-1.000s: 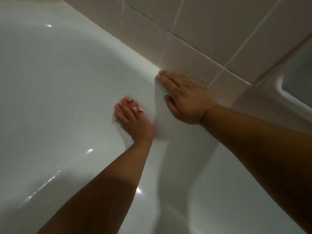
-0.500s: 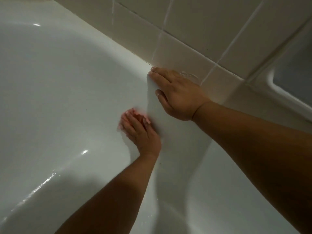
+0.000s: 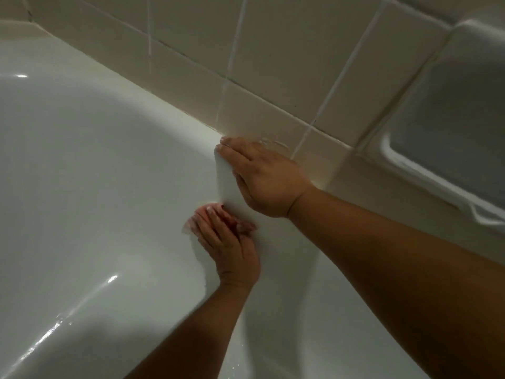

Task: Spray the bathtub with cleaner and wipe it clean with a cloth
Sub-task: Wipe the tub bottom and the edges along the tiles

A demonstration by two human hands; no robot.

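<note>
The white bathtub (image 3: 90, 187) fills the left and lower part of the view, its inner wall wet and glossy. My left hand (image 3: 229, 247) lies flat against the inner wall just below the rim, fingers straight, pressing a pink cloth (image 3: 243, 224) whose edges peek out around the fingertips. My right hand (image 3: 267, 179) rests on the tub rim where it meets the tiled wall, fingers laid flat along the rim and thumb down over its inner edge. No spray bottle is in view.
A beige tiled wall (image 3: 273, 64) with white grout runs along the tub's far rim. A recessed white soap dish (image 3: 448, 138) sits in the wall at the right. Water drops glisten low in the tub.
My left hand with the cloth has slid along the tub wall closer beneath my right hand. My right hand has stayed on the rim; the camera has shifted slightly.
</note>
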